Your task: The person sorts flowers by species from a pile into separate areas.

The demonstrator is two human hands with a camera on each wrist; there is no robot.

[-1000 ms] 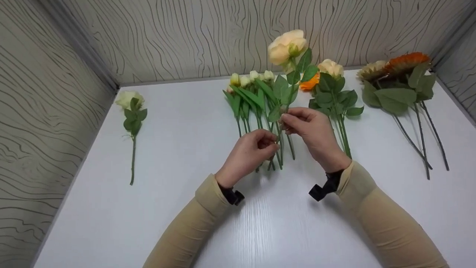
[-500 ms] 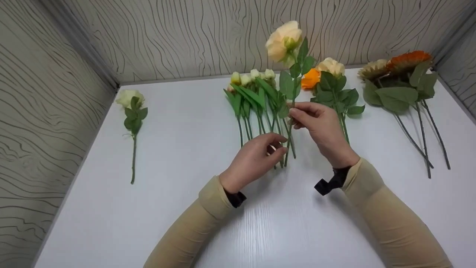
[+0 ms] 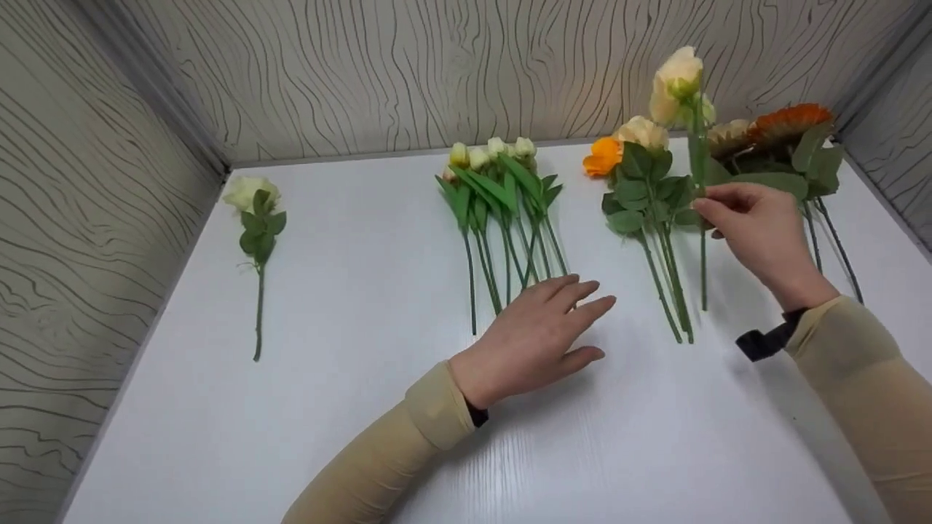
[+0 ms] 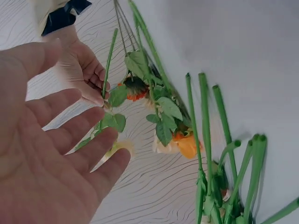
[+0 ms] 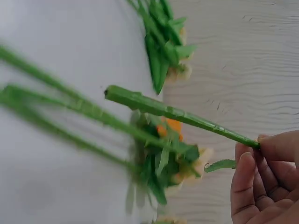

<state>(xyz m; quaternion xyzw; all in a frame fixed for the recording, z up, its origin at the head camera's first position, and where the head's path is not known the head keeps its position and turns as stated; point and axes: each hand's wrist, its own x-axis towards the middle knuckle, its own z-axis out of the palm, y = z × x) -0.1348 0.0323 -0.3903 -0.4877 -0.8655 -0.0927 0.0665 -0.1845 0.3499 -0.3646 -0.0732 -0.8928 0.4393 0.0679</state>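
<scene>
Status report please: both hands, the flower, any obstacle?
Right hand pinches cream rose stem, upright. Left hand open, beside tulip stems. Rose bunch lies just left of held stem.

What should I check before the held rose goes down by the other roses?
1. Right hand pinches the cream rose stem: ok.
2. Rose upright, stem end off the table: ok.
3. Left hand open, holding nothing, beside the tulip bunch: ok.
4. Rose pile lies just left of the held stem: ok.
5. Leaves not snagging the gerberas: cannot tell.
</scene>
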